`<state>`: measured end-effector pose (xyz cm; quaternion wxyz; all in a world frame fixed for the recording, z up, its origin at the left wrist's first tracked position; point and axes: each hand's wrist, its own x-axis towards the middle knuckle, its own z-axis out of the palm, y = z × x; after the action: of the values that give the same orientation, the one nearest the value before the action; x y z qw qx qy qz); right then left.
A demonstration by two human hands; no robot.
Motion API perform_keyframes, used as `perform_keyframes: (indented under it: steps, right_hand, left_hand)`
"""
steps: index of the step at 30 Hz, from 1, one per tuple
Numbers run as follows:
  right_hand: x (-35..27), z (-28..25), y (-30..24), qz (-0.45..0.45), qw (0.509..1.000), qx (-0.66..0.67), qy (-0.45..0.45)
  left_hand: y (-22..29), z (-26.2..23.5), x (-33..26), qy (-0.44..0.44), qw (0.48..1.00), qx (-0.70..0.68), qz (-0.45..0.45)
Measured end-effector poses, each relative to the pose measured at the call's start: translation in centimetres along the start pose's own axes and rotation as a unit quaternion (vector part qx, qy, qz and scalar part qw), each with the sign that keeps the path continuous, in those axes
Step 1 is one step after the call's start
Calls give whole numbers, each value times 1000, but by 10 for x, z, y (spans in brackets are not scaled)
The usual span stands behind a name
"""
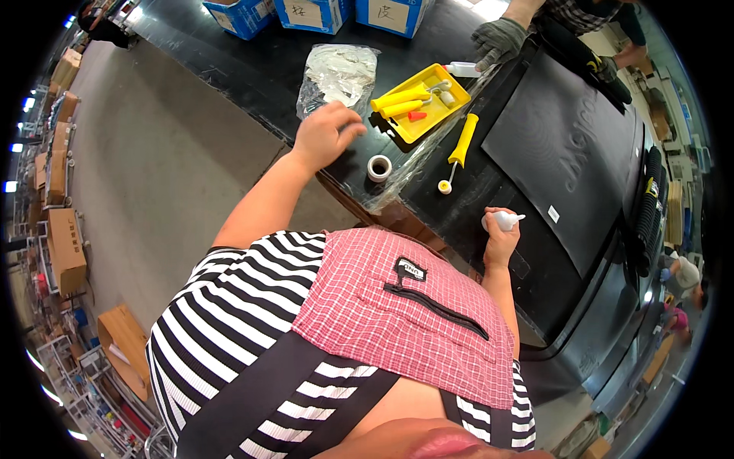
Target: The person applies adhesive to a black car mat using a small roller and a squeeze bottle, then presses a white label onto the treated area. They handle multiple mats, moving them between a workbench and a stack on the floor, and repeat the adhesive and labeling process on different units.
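Note:
My left hand point(325, 131) hovers over the black table, fingers loosely curled and holding nothing, just below a crinkled clear plastic bag point(336, 75) and above a small roll of tape point(379, 167). My right hand point(501, 233) grips a small white squeeze bottle point(506, 220) with its nozzle pointing right, beside a large black sheet point(569, 145). A yellow tray point(423, 103) holds yellow-handled tools and a small red piece. A yellow-handled roller tool point(461, 145) lies on clear plastic film next to the tray.
Another person's gloved hand point(497, 40) rests at the far edge by a white bottle point(462, 69). Blue and white boxes point(313, 13) line the table's back. Grey floor and stacked cardboard boxes point(65, 245) lie to the left.

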<state>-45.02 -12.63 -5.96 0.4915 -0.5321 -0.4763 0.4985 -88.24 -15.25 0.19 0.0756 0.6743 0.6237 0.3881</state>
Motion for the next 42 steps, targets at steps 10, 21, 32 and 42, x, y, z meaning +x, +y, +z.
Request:
perform_keyframes:
  steps: [10, 21, 32, 42]
  right_hand:
    - [5, -4, 8, 18, 999, 33, 4]
    - [9, -8, 9, 25, 998, 50, -3]
    - [9, -8, 10, 24, 999, 46, 7]
    - [12, -8, 16, 20, 1000, 20, -5]
  left_hand:
    - [73, 66, 64, -172, 958, -201, -110]
    - [101, 150, 241, 5, 753, -550, -362]
    - [104, 182, 291, 95, 619, -651, -429]
    - [100, 147, 244, -51, 703, -691, -158]
